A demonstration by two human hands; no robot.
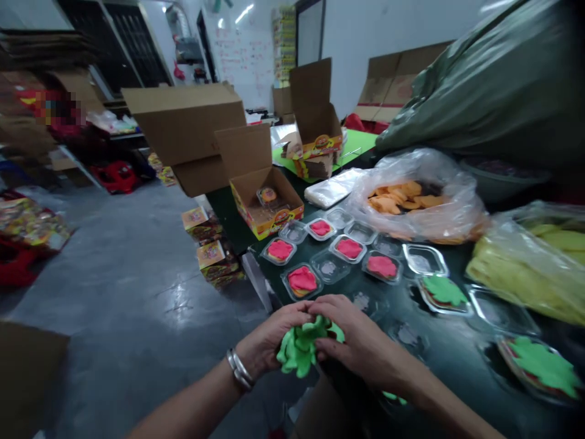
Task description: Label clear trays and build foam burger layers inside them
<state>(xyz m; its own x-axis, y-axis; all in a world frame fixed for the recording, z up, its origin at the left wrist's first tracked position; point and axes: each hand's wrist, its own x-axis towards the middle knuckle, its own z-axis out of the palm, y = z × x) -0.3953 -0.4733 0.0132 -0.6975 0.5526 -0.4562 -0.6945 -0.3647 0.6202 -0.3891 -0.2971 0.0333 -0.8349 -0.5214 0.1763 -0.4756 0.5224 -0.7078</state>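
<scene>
Near the table's front edge, my left hand [269,338] is closed around a bunch of soft green leaf-shaped pieces [299,349]. My right hand [354,341] grips the same bunch from the other side, with its fingers curled over the top. Just beyond my hands, several clear plastic containers hold pink-topped stacks, the nearest being a pink-topped stack [302,279]. To the right, a container holds a stack with a green leaf-shaped piece [443,290] on top. Closer to me on the right lies another green-topped stack [543,366].
A clear bag [411,225] of orange pieces and a bag of yellow pieces [507,268] stand on the table's right. An open display box [269,201] sits at the left edge, holding a packed container. A large green sack [493,97] looms behind. Small boxes [212,256] are stacked left of the table.
</scene>
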